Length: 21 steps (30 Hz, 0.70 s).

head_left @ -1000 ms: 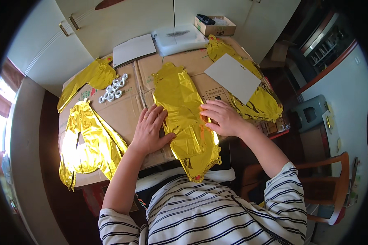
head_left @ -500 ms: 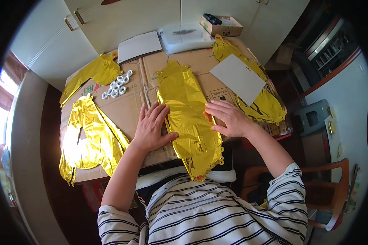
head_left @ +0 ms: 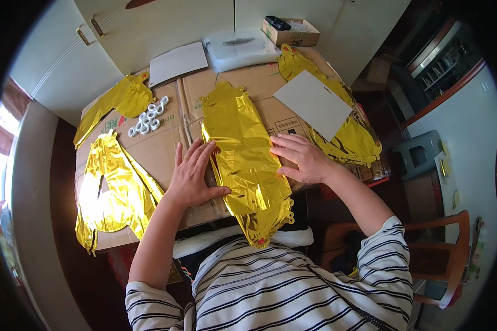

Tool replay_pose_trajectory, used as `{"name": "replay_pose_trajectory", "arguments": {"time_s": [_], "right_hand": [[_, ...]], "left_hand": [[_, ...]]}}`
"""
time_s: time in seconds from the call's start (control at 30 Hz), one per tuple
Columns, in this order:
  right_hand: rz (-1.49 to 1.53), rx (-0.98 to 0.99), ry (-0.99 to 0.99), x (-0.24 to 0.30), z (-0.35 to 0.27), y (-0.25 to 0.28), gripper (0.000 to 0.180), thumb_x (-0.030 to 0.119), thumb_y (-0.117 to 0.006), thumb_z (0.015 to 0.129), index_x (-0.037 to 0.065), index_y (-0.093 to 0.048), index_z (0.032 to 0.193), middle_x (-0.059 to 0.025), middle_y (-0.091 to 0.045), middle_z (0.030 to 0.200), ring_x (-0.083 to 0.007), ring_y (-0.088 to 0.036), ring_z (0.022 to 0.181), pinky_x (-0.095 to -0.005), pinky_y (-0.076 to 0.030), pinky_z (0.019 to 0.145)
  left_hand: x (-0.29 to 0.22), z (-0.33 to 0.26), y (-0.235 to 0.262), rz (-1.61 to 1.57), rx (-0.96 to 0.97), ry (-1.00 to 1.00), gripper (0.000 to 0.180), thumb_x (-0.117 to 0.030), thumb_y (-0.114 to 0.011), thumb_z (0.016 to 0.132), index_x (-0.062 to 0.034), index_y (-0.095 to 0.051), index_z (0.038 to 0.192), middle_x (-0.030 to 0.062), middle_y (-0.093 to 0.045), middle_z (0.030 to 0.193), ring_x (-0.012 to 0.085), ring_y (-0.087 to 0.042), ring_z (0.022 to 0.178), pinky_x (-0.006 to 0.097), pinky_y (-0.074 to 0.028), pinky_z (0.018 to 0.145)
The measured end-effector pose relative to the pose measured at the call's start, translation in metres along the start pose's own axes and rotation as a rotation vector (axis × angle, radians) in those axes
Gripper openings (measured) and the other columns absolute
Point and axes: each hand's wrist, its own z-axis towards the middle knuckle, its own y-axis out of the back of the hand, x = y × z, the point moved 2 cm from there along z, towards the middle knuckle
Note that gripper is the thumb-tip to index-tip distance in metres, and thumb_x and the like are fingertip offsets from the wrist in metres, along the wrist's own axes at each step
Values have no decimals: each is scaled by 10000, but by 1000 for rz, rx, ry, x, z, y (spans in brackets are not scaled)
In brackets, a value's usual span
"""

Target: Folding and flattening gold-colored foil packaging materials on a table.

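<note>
A flat, shiny gold foil balloon (head_left: 243, 149), folded into a long strip, lies in front of me on the cardboard-covered table. Its near end hangs past the table edge toward my waist. Along its left edge rests my left hand (head_left: 194, 174), fingers stretched out and thumb on the foil. My right hand (head_left: 301, 158) touches the opposite edge with its fingers extended. Neither hand is closed around anything. Another gold foil balloon (head_left: 114, 157) is spread at the left, catching bright light, and a further gold foil piece (head_left: 121, 98) lies behind it.
Small white rolls (head_left: 147, 117) cluster left of the middle strip. On the right, a white card (head_left: 313, 105) covers part of more gold foil (head_left: 350, 144). Grey-white sheets (head_left: 178, 63), a clear plastic pack (head_left: 241, 51) and a small box (head_left: 292, 33) line the back. A wooden chair (head_left: 450, 251) stands at right.
The whole view has shifted slightly, so the scene sits a little farther left. Both hands stay at the foil's edges, with little movement against it.
</note>
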Motion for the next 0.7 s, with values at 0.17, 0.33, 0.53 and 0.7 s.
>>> {"name": "replay_pose_trajectory", "arguments": {"time_s": [0.17, 0.33, 0.53, 0.7], "right_hand": [[-103, -62, 9, 0, -1, -6, 532, 410, -721, 926, 94, -649, 1349, -141, -554, 1480, -323, -483, 1392, -461, -375, 1172], [-83, -47, 0, -1, -4, -5, 540, 404, -729, 916, 118, -641, 1366, -139, -537, 1491, -331, -464, 1400, -467, -365, 1182], [-12, 9, -18, 1, -4, 0, 614, 409, -765, 875, 128, -618, 1401, -156, -497, 1529, -348, -421, 1433, -487, -330, 1205], [13, 38, -23, 0, -5, 4, 658, 409, -788, 849, 133, -600, 1416, -160, -471, 1550, -355, -398, 1450, -493, -318, 1213]], "left_hand": [[0, 0, -1, -4, 5, 1, 1189, -718, -807, 668, -99, -354, 1576, 116, -486, 1543, 329, -318, 1533, 609, -67, 1265], [0, 1, -2, -2, 3, -2, 1176, -719, -802, 673, -103, -364, 1574, 109, -482, 1551, 327, -317, 1534, 607, -71, 1266], [-1, -1, 0, 17, 15, 14, 1179, -722, -802, 671, -109, -361, 1576, 107, -481, 1554, 327, -314, 1536, 609, -77, 1267], [0, 1, 3, -12, 35, 4, 1144, -720, -811, 660, -106, -423, 1544, 110, -479, 1554, 330, -301, 1542, 611, -74, 1268]]}}
